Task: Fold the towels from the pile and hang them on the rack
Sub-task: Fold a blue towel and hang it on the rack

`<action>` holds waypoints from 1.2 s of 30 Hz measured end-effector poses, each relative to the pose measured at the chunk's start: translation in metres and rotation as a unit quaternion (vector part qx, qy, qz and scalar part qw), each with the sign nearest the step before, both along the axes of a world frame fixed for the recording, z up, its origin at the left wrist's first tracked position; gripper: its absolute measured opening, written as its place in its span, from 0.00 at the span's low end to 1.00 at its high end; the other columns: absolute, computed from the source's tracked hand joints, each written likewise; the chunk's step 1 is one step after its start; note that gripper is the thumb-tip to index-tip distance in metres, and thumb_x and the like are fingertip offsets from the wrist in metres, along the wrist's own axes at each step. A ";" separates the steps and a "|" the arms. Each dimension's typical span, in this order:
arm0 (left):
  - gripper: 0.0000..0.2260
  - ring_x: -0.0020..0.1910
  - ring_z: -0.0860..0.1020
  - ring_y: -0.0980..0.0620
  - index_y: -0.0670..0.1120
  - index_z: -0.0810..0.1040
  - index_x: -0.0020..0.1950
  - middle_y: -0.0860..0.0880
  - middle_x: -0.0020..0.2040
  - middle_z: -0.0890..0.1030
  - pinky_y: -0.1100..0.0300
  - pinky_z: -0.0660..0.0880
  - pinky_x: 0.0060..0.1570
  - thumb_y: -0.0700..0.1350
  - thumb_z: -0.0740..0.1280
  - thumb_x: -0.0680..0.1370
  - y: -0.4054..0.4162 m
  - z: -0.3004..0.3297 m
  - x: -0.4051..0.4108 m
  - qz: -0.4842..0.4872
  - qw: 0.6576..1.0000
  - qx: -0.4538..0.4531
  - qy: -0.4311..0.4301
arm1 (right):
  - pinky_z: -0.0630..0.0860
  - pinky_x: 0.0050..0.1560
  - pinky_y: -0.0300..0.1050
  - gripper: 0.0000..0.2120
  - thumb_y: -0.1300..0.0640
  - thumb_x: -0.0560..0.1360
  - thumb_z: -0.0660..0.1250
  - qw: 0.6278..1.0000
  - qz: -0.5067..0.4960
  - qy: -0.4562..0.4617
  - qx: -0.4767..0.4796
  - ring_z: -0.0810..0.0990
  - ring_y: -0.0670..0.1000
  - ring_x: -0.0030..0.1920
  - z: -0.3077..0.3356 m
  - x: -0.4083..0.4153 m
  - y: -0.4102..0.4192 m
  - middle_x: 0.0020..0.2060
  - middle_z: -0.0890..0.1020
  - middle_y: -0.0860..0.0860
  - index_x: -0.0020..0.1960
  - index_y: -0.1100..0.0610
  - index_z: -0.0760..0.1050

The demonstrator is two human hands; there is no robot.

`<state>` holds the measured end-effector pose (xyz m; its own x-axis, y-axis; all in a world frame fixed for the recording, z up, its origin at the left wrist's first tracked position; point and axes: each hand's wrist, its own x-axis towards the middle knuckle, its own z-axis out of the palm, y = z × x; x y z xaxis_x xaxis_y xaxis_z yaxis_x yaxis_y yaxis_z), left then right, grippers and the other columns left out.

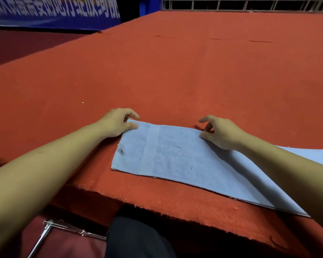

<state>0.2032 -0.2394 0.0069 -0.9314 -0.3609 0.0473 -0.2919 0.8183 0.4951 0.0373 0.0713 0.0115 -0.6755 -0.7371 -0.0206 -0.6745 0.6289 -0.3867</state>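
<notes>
i see my left hand [119, 123] pinching the far left corner of the light blue towel [177, 157], thumb on top. my right hand [220, 133] pinches its far edge, index finger lifted. towel lies flat between them on the red felt table [157, 71].

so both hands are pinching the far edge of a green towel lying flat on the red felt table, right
Not quite: the towel is light blue, not green. The head view shows it lying flat on the red felt table, with the left hand and right hand pinching its far edge.
</notes>
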 end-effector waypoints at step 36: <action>0.22 0.58 0.78 0.63 0.55 0.78 0.60 0.70 0.52 0.79 0.61 0.70 0.60 0.64 0.67 0.70 0.055 -0.019 0.144 -0.076 0.984 -0.128 0.102 | 0.78 0.48 0.48 0.30 0.52 0.71 0.75 0.985 0.118 0.037 -0.120 0.80 0.41 0.43 -0.019 0.108 0.120 0.42 0.79 0.35 0.69 0.40 0.67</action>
